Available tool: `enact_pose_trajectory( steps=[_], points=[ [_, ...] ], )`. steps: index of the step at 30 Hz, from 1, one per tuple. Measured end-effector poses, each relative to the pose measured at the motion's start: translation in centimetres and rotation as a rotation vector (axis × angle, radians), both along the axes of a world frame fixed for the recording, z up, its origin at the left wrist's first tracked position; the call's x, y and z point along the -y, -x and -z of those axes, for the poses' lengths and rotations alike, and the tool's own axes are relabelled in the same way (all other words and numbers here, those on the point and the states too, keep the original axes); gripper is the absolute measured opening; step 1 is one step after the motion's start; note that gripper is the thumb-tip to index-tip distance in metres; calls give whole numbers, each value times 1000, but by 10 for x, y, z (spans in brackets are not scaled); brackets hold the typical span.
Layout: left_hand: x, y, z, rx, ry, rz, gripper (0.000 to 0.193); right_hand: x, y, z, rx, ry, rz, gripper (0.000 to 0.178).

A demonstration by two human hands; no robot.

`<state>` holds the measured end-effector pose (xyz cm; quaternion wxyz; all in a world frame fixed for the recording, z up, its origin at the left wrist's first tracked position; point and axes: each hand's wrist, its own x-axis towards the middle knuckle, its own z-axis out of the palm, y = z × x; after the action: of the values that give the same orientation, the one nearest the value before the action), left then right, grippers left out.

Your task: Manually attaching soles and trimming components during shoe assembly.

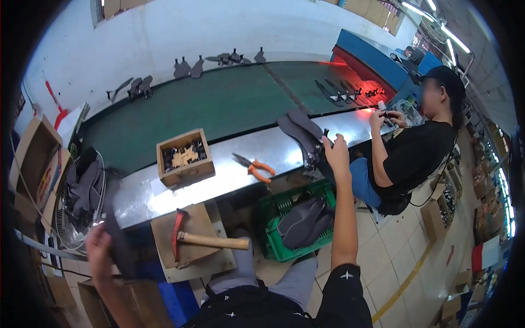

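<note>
At the lower left, my left hand is smeared by motion, its fingers closed on the edge of a dark grey flat sole-shaped piece hanging beside it. My right hand is raised at the right end of the metal ledge, thumb and fingers apart. Right beside its thumb are stacked dark grey sole-shaped pieces with black pegs, partly overhanging the ledge. Whether the hand touches the stack is hard to make out. A hammer with a wooden handle rests on a board-topped block between my arms.
On the metal ledge lie orange-handled pliers and a wooden box of small parts. Beyond runs a green conveyor. A green crate holds grey pieces; a wire-guarded fan stands left. A co-worker sits right.
</note>
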<state>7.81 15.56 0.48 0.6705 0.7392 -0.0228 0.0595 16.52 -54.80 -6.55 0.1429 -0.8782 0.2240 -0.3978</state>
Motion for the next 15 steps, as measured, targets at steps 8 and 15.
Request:
enact_pose_trajectory(
  steps=[8, 15],
  points=[
    [-34, -73, 5, 347, -1003, -700, 83, -7, -90, -17, 95, -406, -436, 32],
    [240, -34, -34, 655, -517, 109, 77, -301, 54, -108, 2, -1459, -1575, 32]
  ],
)
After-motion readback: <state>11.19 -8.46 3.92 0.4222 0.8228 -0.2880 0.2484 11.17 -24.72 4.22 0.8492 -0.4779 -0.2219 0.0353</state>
